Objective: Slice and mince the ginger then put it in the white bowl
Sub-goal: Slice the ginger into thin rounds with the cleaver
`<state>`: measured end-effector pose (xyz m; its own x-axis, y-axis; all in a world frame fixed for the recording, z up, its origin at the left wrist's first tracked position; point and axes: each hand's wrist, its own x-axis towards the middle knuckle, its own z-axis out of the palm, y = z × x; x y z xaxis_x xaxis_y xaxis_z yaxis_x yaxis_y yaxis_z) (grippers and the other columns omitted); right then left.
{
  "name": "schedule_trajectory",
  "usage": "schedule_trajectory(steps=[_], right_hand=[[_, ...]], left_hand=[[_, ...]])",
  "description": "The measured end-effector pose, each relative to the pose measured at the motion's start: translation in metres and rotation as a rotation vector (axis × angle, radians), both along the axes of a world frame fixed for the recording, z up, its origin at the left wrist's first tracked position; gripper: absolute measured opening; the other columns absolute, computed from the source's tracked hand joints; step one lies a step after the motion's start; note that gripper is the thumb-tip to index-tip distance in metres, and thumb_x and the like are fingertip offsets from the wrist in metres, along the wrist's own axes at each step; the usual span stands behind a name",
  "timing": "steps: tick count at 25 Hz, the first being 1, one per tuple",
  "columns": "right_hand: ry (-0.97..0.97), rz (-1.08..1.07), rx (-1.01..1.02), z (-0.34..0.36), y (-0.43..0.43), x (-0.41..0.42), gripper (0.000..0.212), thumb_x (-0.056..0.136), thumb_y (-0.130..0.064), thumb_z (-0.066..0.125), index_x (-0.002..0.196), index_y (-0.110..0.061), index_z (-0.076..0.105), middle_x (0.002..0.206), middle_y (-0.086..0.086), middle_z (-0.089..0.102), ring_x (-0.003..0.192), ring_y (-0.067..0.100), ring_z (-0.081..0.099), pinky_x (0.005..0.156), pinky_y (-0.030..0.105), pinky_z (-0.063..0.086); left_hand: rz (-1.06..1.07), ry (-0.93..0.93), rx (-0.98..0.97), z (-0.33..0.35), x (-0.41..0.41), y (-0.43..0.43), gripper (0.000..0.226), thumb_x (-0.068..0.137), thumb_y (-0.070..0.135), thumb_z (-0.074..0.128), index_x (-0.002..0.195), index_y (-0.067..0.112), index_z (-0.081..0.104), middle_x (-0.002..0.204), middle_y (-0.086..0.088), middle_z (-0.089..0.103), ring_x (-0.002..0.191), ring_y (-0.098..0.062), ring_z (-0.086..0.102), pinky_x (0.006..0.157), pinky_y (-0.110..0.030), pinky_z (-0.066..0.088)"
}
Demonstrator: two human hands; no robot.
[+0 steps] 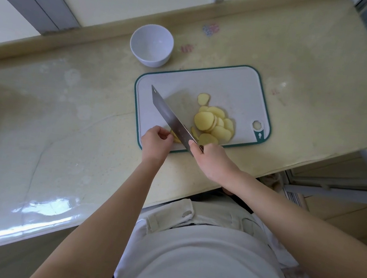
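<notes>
Left hand (155,141) holds ginger (175,138); cleaver (171,116) alongside; slices (214,124), bowl (151,45) beyond.

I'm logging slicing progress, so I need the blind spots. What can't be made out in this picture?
Head view, ginger piece: mostly hidden under the left hand and the knife; how much remains is unclear.
Head view, knife handle: covered by the right hand.
Head view, coloured marks on the counter: too small to read.
</notes>
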<state>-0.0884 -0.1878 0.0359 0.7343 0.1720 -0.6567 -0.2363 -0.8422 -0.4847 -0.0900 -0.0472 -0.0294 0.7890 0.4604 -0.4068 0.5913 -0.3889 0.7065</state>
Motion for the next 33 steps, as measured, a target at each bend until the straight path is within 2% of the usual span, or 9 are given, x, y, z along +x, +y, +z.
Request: schedule_trajectory(steps=[3, 6, 9, 13, 21, 23, 25, 28, 33], right_hand=[[0.0, 0.01, -0.009, 0.0, 0.002, 0.001, 0.058, 0.101, -0.043, 0.031, 0.053, -0.011, 0.031, 0.053, 0.006, 0.037, 0.05, 0.021, 0.036, 0.047, 0.029, 0.026], [0.026, 0.066, -0.031, -0.002, 0.004, 0.002, 0.048, 0.103, -0.036, 0.028, 0.057, -0.021, 0.03, 0.058, 0.006, 0.037, 0.055, 0.024, 0.04, 0.05, 0.029, 0.029], [0.03, 0.016, 0.012, -0.003, 0.002, 0.003, 0.053, 0.102, -0.042, 0.029, 0.058, -0.013, 0.036, 0.058, 0.005, 0.041, 0.052, 0.017, 0.038, 0.048, 0.026, 0.03], [0.029, 0.04, 0.07, -0.002, 0.0, 0.003, 0.05, 0.101, -0.043, 0.029, 0.062, -0.014, 0.039, 0.063, 0.003, 0.043, 0.054, 0.012, 0.039, 0.054, 0.018, 0.033], [0.026, 0.041, 0.069, -0.005, 0.004, 0.005, 0.05, 0.101, -0.043, 0.029, 0.062, -0.014, 0.039, 0.063, 0.003, 0.043, 0.065, 0.024, 0.043, 0.055, 0.018, 0.034], [0.021, 0.041, 0.081, -0.006, 0.005, 0.004, 0.049, 0.101, -0.042, 0.029, 0.062, -0.014, 0.039, 0.063, 0.003, 0.044, 0.067, 0.025, 0.044, 0.055, 0.02, 0.035], [0.016, 0.038, 0.088, -0.009, 0.006, 0.003, 0.05, 0.101, -0.043, 0.029, 0.062, -0.014, 0.039, 0.063, 0.004, 0.044, 0.068, 0.026, 0.045, 0.056, 0.03, 0.038], [0.004, 0.025, 0.097, -0.014, 0.01, -0.001, 0.051, 0.1, -0.046, 0.028, 0.061, -0.015, 0.038, 0.063, 0.005, 0.045, 0.069, 0.027, 0.047, 0.067, 0.031, 0.039], [-0.024, 0.018, 0.039, -0.016, 0.018, -0.003, 0.045, 0.104, -0.03, 0.032, 0.06, -0.031, 0.022, 0.062, 0.009, 0.041, 0.063, 0.028, 0.042, 0.062, 0.031, 0.035]], left_hand=[[0.014, 0.006, -0.014, -0.001, 0.0, 0.0, 0.008, 0.082, 0.008, 0.058, 0.085, 0.007, 0.065, 0.079, -0.002, 0.063, 0.075, -0.014, 0.056, 0.061, -0.016, 0.039], [0.014, 0.007, -0.02, 0.0, 0.0, 0.0, 0.007, 0.082, 0.011, 0.058, 0.084, 0.008, 0.065, 0.08, -0.002, 0.063, 0.075, -0.014, 0.056, 0.066, -0.019, 0.04], [0.01, 0.021, -0.019, 0.0, 0.002, 0.0, 0.006, 0.082, 0.012, 0.06, 0.084, 0.008, 0.064, 0.08, -0.002, 0.063, 0.075, -0.014, 0.056, 0.068, -0.021, 0.041], [0.012, 0.039, -0.02, 0.0, 0.004, 0.0, 0.01, 0.082, 0.011, 0.06, 0.088, 0.005, 0.066, 0.081, -0.002, 0.063, 0.077, -0.015, 0.056, 0.07, -0.023, 0.044], [0.001, 0.046, -0.024, 0.002, 0.005, 0.002, 0.012, 0.082, 0.011, 0.059, 0.089, 0.005, 0.066, 0.082, -0.002, 0.063, 0.077, -0.015, 0.056, 0.072, -0.024, 0.045], [-0.003, 0.048, -0.022, 0.002, 0.005, 0.002, 0.012, 0.083, 0.011, 0.059, 0.09, 0.005, 0.067, 0.082, -0.002, 0.063, 0.077, -0.013, 0.055, 0.071, -0.022, 0.043], [-0.009, 0.047, -0.024, 0.002, 0.004, 0.002, 0.012, 0.083, 0.011, 0.059, 0.09, 0.005, 0.067, 0.082, -0.003, 0.063, 0.077, -0.013, 0.055, 0.071, -0.021, 0.042], [-0.008, 0.046, -0.026, 0.001, 0.005, 0.003, 0.011, 0.083, 0.01, 0.059, 0.089, 0.005, 0.067, 0.082, -0.003, 0.064, 0.078, -0.014, 0.056, 0.071, -0.022, 0.043], [-0.007, 0.041, -0.022, 0.001, 0.004, 0.003, 0.009, 0.083, 0.01, 0.059, 0.088, 0.007, 0.066, 0.081, -0.001, 0.063, 0.078, -0.013, 0.056, 0.07, -0.021, 0.041]])
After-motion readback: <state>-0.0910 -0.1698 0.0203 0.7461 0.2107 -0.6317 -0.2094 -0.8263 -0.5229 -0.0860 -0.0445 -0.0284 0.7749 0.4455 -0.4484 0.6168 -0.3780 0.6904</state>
